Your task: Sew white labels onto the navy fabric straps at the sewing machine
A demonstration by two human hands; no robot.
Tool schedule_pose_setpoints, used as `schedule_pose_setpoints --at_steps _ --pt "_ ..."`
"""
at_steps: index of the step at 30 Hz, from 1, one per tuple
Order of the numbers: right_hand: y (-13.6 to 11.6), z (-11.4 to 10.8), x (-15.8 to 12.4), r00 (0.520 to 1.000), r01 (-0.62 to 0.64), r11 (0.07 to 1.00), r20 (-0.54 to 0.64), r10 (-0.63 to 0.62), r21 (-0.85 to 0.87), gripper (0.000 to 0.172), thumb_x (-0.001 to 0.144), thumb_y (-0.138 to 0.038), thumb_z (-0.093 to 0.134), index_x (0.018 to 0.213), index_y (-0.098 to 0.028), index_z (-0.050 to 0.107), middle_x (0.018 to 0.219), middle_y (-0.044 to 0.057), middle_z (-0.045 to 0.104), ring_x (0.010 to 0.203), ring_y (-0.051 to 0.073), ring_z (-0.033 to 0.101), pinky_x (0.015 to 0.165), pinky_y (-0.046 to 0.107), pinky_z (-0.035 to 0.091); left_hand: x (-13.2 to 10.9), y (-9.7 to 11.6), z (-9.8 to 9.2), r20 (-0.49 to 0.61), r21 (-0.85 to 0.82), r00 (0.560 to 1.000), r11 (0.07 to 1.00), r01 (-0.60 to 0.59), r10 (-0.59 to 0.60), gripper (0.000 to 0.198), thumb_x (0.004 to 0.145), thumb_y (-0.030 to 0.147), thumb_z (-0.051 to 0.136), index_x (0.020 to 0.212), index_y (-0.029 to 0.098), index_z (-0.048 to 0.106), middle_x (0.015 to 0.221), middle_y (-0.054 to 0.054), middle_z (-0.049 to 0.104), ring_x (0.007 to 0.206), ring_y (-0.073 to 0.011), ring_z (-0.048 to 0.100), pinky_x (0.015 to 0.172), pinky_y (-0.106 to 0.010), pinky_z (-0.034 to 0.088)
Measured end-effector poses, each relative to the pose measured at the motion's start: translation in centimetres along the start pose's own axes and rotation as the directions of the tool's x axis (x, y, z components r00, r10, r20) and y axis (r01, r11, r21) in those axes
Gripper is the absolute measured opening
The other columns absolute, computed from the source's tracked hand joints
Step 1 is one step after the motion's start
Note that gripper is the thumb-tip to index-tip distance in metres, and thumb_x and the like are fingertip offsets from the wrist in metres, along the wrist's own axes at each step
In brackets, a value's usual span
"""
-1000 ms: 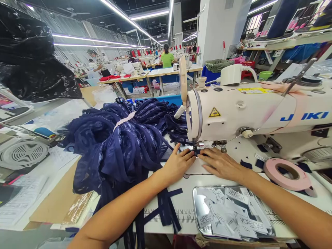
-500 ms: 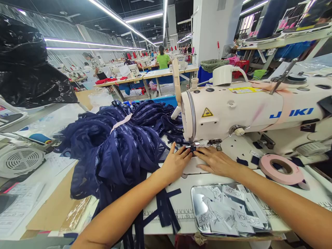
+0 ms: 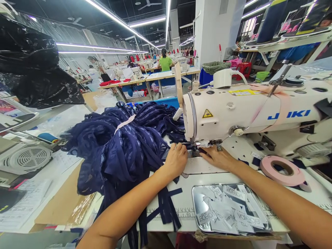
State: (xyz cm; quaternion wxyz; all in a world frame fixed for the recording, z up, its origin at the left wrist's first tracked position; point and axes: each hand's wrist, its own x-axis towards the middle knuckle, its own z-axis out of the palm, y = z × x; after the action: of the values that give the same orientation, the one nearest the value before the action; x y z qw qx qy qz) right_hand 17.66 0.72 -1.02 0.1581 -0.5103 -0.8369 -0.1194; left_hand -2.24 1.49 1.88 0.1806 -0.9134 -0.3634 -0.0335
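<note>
My left hand (image 3: 176,159) is closed just left of the needle area, its curled fingers on navy fabric that is mostly hidden beneath it. My right hand (image 3: 219,158) lies to the right of the presser foot (image 3: 194,150), thumb apart from the stretched fingers. The fingertips are partly hidden under the head of the white sewing machine (image 3: 210,110). Against my left hand and forearm lies a big bundle of navy mesh fabric (image 3: 121,152), tied with a pale band (image 3: 125,123). Loose navy strips (image 3: 166,207) hang toward the table's front edge.
A metal tray (image 3: 195,193) of printed white labels (image 3: 228,211) sits between my forearms. A pink tape roll (image 3: 282,169) lies beyond my right forearm, near dark scraps. Cardboard (image 3: 62,204) and papers are at left, below a black plastic bag (image 3: 41,69). People work at machines farther back.
My left hand has drawn back left from the needle, its fingers going from flat to curled. My right hand has shifted slightly right. The view has tilted and moved a little.
</note>
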Motion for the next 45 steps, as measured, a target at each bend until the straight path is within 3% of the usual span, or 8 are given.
schedule_pose_setpoints --at_steps 2,5,7,10,15,24,30,45 --pt "-0.4 -0.6 0.1 0.999 0.036 0.996 0.027 -0.034 -0.083 0.033 0.086 -0.035 0.041 0.102 -0.014 0.061 0.080 0.010 0.067 0.072 0.023 0.062 0.063 0.034 0.048 0.0 0.4 0.0 -0.002 0.018 0.998 0.998 0.063 -0.063 0.026 0.080 0.012 0.044 0.100 0.005 0.060 0.083 -0.013 0.059 0.083 -0.0254 0.053 0.077 -0.043 0.041" --pt "-1.2 -1.9 -0.2 0.993 0.115 0.983 0.022 -0.113 -0.143 0.030 0.082 -0.035 0.047 0.095 -0.012 0.062 0.085 0.013 0.066 0.076 0.024 0.061 0.069 0.035 0.047 0.3 0.3 0.3 -0.050 -0.007 0.991 0.992 0.124 -0.124 0.032 0.080 0.018 0.048 0.109 0.011 0.057 0.090 -0.013 0.060 0.092 -0.0289 0.050 0.087 -0.054 0.033" --pt "-1.6 -2.5 -0.7 0.988 0.153 0.981 0.023 -0.151 -0.119 0.022 0.078 -0.030 0.051 0.084 -0.012 0.062 0.084 0.014 0.064 0.076 0.024 0.060 0.073 0.036 0.046 0.8 -0.2 0.6 -0.068 -0.041 0.991 0.993 0.112 -0.115 0.031 0.080 0.021 0.048 0.109 0.017 0.058 0.095 -0.011 0.060 0.101 -0.0310 0.047 0.092 -0.060 0.026" --pt "-1.4 -2.7 -1.5 0.979 0.206 0.977 0.014 -0.206 -0.061 0.013 0.072 -0.017 0.052 0.080 -0.011 0.061 0.084 0.013 0.062 0.075 0.022 0.059 0.075 0.037 0.047 1.5 -0.8 1.1 -0.061 -0.061 0.996 0.996 0.066 -0.070 0.028 0.080 0.021 0.048 0.105 0.021 0.059 0.098 -0.008 0.061 0.106 -0.0304 0.044 0.094 -0.060 0.025" --pt "-0.2 -1.5 -2.0 0.955 0.294 0.955 -0.027 -0.295 -0.035 0.031 0.069 0.002 0.039 0.085 -0.013 0.060 0.090 0.011 0.062 0.082 0.020 0.058 0.072 0.033 0.049 1.7 -1.0 1.5 -0.060 -0.073 0.996 0.996 0.054 -0.059 0.027 0.080 0.022 0.048 0.104 0.020 0.060 0.097 -0.007 0.061 0.105 -0.0291 0.045 0.095 -0.058 0.028" --pt "-0.6 -1.6 -1.7 0.959 0.282 0.953 -0.070 -0.276 0.108 0.022 0.079 -0.004 0.041 0.081 -0.017 0.058 0.085 0.008 0.061 0.086 0.019 0.058 0.070 0.031 0.051 1.6 -1.1 1.6 -0.068 -0.084 0.996 0.995 0.051 -0.057 0.028 0.079 0.020 0.048 0.104 0.021 0.060 0.098 -0.007 0.061 0.105 -0.0294 0.046 0.096 -0.059 0.026" --pt "-0.7 -1.8 -1.5 0.952 0.305 0.952 0.011 -0.306 0.008 0.025 0.077 0.000 0.040 0.077 -0.015 0.059 0.082 0.008 0.060 0.082 0.019 0.058 0.066 0.030 0.051 1.6 -1.1 1.7 -0.070 -0.107 0.996 0.993 0.049 -0.057 0.029 0.080 0.020 0.048 0.106 0.021 0.060 0.098 -0.008 0.062 0.104 -0.0291 0.046 0.097 -0.059 0.025" --pt "-2.1 -1.6 -1.4 0.965 0.262 0.955 0.033 -0.260 -0.137 0.023 0.071 0.003 0.047 0.076 -0.013 0.062 0.084 0.010 0.061 0.078 0.020 0.057 0.067 0.031 0.050 2.3 -1.3 2.2 -0.092 -0.112 0.994 0.993 0.044 -0.055 0.025 0.082 0.020 0.045 0.099 0.021 0.063 0.096 -0.007 0.062 0.105 -0.0301 0.046 0.095 -0.059 0.026"
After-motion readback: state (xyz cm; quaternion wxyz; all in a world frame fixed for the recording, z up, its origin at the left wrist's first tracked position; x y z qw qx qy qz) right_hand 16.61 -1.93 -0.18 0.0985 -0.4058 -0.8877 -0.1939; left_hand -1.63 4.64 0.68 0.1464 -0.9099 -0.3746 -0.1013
